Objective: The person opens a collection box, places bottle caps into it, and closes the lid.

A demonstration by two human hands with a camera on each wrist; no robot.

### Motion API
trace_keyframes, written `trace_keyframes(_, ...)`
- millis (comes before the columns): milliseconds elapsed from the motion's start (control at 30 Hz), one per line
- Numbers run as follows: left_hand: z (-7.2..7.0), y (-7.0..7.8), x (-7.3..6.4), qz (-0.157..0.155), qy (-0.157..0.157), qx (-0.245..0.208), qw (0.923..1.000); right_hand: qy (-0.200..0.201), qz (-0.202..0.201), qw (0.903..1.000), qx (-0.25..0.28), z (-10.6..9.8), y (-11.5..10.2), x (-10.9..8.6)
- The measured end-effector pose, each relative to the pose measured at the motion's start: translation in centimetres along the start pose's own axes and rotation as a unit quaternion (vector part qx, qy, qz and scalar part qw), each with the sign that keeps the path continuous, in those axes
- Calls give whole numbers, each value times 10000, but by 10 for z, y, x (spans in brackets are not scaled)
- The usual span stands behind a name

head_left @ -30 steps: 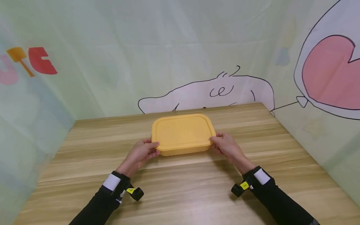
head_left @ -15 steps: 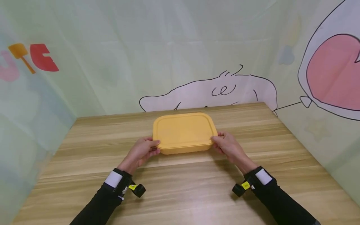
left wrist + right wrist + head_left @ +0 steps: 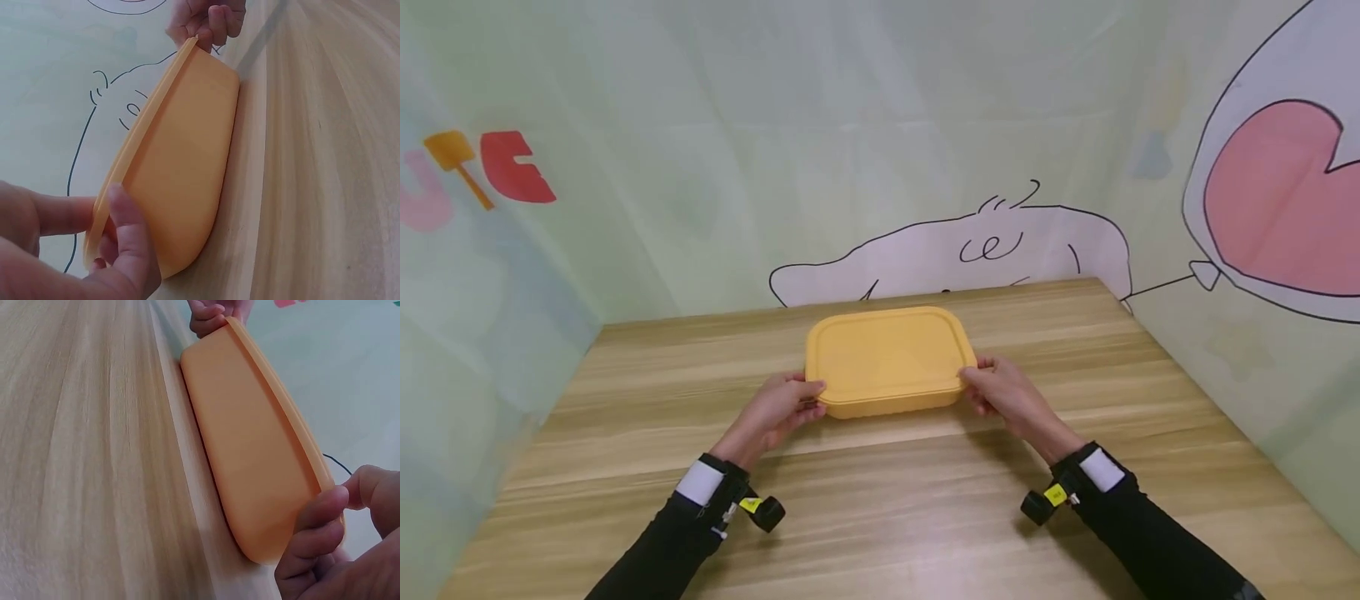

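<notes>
A yellow rectangular lidded box (image 3: 891, 354) with rounded corners sits toward the back of the wooden table. My left hand (image 3: 777, 411) pinches its rim at the near left corner, thumb on top of the lid (image 3: 134, 140) and fingers curled beneath the edge. At the near right corner, my right hand (image 3: 1006, 390) grips the rim the same way, as the right wrist view shows with the thumb and fingers (image 3: 322, 509) around the lid's edge. The lid lies level on the box along the whole near side. The inside of the box is hidden.
The wood-grain table (image 3: 887, 517) reaches back to a pale printed cloth wall (image 3: 700, 167) with cartoon drawings. A second cloth side stands along the table's right edge. Black wrist cameras (image 3: 767, 514) hang from both of my wrists.
The box and both hands stay in place, with the same grip throughout. Only the head view shifts slightly.
</notes>
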State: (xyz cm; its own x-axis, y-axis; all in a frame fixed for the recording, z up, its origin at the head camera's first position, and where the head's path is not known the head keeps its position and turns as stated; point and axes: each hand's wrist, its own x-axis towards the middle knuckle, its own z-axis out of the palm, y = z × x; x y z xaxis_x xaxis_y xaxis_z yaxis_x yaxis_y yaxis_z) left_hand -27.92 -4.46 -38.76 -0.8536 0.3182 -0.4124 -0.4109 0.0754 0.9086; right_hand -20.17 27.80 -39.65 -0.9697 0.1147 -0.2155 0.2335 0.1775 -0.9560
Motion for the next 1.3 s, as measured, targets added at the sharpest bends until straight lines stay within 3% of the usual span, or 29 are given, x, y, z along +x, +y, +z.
trace_keyframes(300,-17,5,8,-242,-563,269,9978,-799,462,9948,-429,-18,-7,14)
trace_keyframes(467,-22,11,17,-128,-106,586,9981,-620,389,9966,-386,-19,-14,27)
trace_keyframes(667,-15,27,36,-235,541,726,9956,-40,536,9980,-331,-21,-24,46)
trace_keyframes(767,-11,36,43,-277,735,711,9944,56,621,9974,-350,-23,-29,54)
trace_keyframes(1067,-9,45,52,-80,587,979,9934,98,821,9956,-429,-17,-33,66)
trace_keyframes(1300,-10,40,51,61,624,1152,9914,78,543,9975,-455,-17,-27,66)
